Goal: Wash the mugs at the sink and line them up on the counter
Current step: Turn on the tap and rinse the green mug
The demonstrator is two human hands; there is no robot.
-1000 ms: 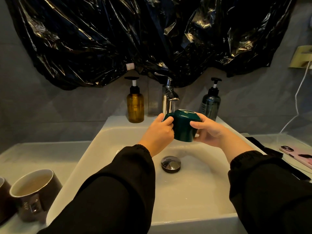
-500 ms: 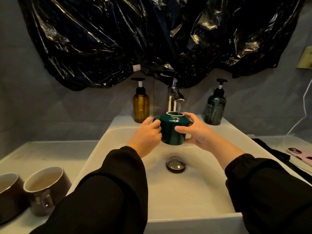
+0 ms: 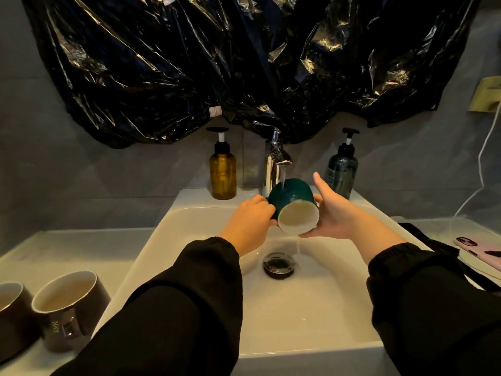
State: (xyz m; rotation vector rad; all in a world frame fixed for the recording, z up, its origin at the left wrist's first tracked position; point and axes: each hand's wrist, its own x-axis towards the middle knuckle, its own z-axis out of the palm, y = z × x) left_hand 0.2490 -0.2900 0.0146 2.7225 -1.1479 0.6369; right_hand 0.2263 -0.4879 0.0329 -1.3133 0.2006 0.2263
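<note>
White sink [image 3: 311, 308] under black plastic [image 3: 189, 63]; left hand [image 3: 248, 221] grips green mug [image 3: 291, 192], right hand [image 3: 336, 213] cradles it open-fingered.

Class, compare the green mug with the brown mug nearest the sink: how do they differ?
The green mug is tipped on its side; the brown mug stands upright. The green mug is under the running tap; the brown mug sits untouched on the counter. Both have pale insides.
</note>
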